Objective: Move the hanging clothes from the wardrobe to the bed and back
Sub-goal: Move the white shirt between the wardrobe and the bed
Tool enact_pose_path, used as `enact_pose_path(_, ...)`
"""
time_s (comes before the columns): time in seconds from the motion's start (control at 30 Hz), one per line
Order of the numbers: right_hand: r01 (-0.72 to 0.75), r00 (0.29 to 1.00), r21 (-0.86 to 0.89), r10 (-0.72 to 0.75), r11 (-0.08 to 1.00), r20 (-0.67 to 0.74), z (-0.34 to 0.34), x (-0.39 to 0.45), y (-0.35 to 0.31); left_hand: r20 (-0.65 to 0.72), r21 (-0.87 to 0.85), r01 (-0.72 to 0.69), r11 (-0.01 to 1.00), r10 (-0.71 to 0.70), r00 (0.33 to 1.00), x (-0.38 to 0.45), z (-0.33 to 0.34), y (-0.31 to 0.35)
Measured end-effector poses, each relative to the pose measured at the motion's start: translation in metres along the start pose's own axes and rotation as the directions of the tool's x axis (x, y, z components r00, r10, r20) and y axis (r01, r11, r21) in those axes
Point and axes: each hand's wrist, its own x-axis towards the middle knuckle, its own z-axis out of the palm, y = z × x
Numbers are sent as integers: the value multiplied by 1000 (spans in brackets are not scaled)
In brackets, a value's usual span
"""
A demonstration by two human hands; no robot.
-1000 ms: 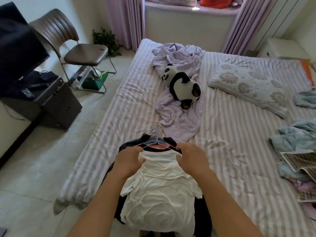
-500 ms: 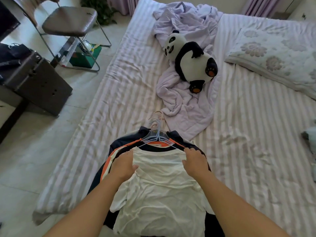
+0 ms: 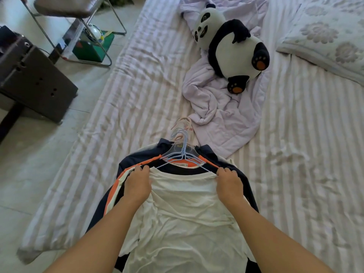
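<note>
A stack of clothes on hangers lies on the striped bed (image 3: pixel 126 99) near its foot. On top is a white T-shirt (image 3: pixel 183 219); under it are dark navy garments (image 3: pixel 134 161) with orange trim. Several light blue and pink hangers (image 3: pixel 182 152) stick out at the collars. My left hand (image 3: pixel 137 185) grips the white shirt's left shoulder. My right hand (image 3: pixel 229 183) grips its right shoulder at the hanger's end. The wardrobe is not in view.
A panda plush (image 3: pixel 230 48) lies on a crumpled lilac blanket (image 3: pixel 216 115) just beyond the hangers. A floral pillow (image 3: pixel 325 34) is at the upper right. Left of the bed stand a dark cabinet (image 3: pixel 33 81), a metal chair (image 3: pixel 65 8) and a green box (image 3: pixel 92 48).
The view has tipped down and closer to the bed. Both hands have spread apart along the white shirt's shoulders, uncovering more of the orange-trimmed garment on the left.
</note>
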Motion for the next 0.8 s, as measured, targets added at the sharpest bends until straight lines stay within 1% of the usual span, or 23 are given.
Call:
enact_pose_path(0.13, -51, 995, 230, 69, 972, -72, -8, -6, -3, 5, -11, 28, 1000, -28, 1000, -2, 2, -1)
enact_pose_path(0.2, -13, 993, 321, 50, 947, -108, -17, -13, -3, -19, -24, 31, 999, -32, 999, -8, 0, -1)
enact_pose_path(0.27, 37, 985, 374, 28, 927, -169, -30, -22, -4, -56, -6, 8, 1000, -8, 998, -14, -7, -3)
enact_pose_path(0.37, 88, 969, 448, 27, 890, -244, -51, -36, -6, -43, -6, -40, 999, 40, 998, -24, -25, -4)
enact_pose_path(0.43, 114, 961, 478, 24, 871, -274, -64, -47, -8, -37, -50, -93, 994, 91, 995, -32, -42, -4)
enact_pose_path(0.5, 124, 954, 495, 33, 860, -297, -77, -59, -9, -71, -78, -114, 990, 109, 992, -43, -61, -6)
enact_pose_path(0.63, 98, 949, 510, 74, 855, -307, -104, -86, -14, -166, -181, -110, 977, 79, 983, -73, -99, -13)
enact_pose_path(0.7, 78, 947, 505, 94, 860, -307, -118, -98, -17, -190, -201, -118, 972, 80, 978, -89, -116, -15)
enact_pose_path(0.8, 64, 967, 504, 72, 861, -246, -135, -113, -21, -157, -238, -85, 968, 48, 987, -110, -134, -16)
